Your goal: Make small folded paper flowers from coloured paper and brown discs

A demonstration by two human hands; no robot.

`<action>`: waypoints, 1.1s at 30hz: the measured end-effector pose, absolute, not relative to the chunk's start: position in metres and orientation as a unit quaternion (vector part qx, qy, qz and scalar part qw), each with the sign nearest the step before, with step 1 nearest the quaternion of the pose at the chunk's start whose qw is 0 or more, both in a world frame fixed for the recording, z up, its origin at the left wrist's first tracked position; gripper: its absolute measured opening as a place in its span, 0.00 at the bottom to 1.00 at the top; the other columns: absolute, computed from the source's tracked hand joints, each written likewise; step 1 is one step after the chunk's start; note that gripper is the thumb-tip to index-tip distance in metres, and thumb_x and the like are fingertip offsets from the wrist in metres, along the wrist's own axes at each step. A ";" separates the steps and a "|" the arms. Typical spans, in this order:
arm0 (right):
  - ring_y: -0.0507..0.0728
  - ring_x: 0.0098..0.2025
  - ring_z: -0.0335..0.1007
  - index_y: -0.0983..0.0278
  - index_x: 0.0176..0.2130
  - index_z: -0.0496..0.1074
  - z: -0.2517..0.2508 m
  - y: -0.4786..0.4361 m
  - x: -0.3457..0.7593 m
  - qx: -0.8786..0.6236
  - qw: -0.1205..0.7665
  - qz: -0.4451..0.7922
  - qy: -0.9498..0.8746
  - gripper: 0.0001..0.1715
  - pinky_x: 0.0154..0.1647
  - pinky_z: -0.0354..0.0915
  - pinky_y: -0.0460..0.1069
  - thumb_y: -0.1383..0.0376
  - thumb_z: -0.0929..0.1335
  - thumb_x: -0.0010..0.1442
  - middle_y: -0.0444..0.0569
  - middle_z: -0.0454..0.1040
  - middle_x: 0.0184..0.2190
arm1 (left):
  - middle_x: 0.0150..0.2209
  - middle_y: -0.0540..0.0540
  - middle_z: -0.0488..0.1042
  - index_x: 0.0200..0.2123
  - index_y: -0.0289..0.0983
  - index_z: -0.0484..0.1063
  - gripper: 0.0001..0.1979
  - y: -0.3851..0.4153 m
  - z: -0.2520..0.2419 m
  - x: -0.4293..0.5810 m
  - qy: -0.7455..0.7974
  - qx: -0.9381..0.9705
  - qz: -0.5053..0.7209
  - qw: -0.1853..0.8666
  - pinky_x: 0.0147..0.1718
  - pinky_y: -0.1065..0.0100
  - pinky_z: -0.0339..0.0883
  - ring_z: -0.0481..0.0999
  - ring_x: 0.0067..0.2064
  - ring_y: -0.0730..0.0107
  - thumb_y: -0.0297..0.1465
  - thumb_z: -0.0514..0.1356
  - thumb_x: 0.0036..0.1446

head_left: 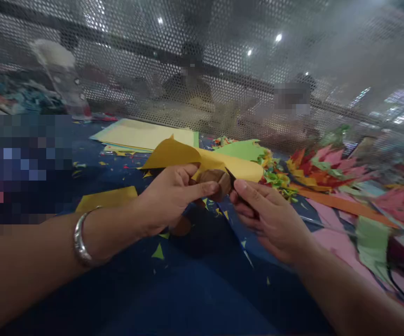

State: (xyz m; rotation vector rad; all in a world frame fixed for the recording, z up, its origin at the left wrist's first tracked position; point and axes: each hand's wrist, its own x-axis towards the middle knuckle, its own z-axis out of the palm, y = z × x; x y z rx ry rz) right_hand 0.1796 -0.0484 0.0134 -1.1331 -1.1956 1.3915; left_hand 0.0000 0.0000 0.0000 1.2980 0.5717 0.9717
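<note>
In the middle of the head view my left hand (179,189), with a silver bangle on its wrist, pinches a large sheet of yellow paper (228,164) between thumb and fingers. The sheet curls up behind both hands; a brownish, shaded folded part (213,177) shows by my left thumb. My right hand (263,207) is closed around what look like dark scissors (230,174), mostly hidden by its fingers. Their thin dark tip touches or nearly touches the folded part beside my left fingertips; blur hides the exact contact.
The blue tabletop (187,298) bears small paper scraps. Behind lies a stack of pale paper sheets (145,134); a yellow piece (107,198) rests at left. Red and pink paper petals (322,163) and pink strips (338,242) lie right. A perforated metal screen (135,60) stands behind the table.
</note>
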 end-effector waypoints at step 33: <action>0.45 0.18 0.38 0.65 0.25 0.67 0.010 -0.044 0.189 -0.469 0.459 0.486 -0.577 0.24 0.16 0.36 0.44 0.51 0.70 0.63 0.35 0.50 0.18 | 0.30 0.49 0.78 0.40 0.39 0.80 0.15 0.002 0.000 -0.002 0.310 0.570 0.453 0.611 0.25 0.71 0.55 0.68 0.27 0.74 0.35 0.72 0.48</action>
